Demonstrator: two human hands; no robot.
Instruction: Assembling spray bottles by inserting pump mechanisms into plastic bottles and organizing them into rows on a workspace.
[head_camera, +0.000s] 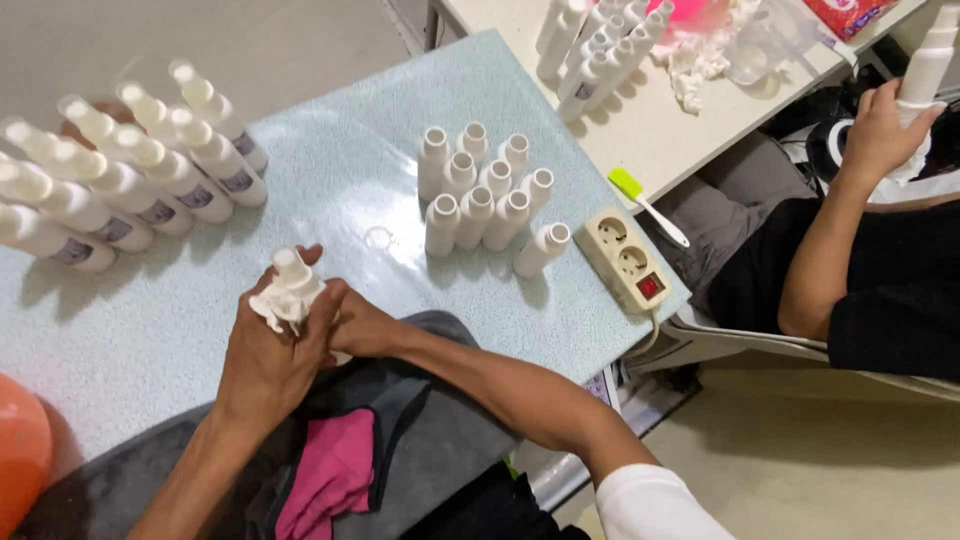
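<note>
My left hand (268, 352) is wrapped around a small white bottle (290, 268) with a white cloth (272, 305) bunched about it, over the near edge of the light blue table (330, 170). My right hand (360, 328) presses against the same bottle from the right, its fingers mostly hidden behind the left hand. Only the bottle's capped top shows above the cloth.
Several open white bottles (480, 195) stand mid-table. Several capped, labelled bottles (130, 170) stand at the far left. A beige power strip (630, 258) lies at the table's right edge. Another person (870, 250) sits at the right holding a bottle beside a white table (660, 120) with more bottles.
</note>
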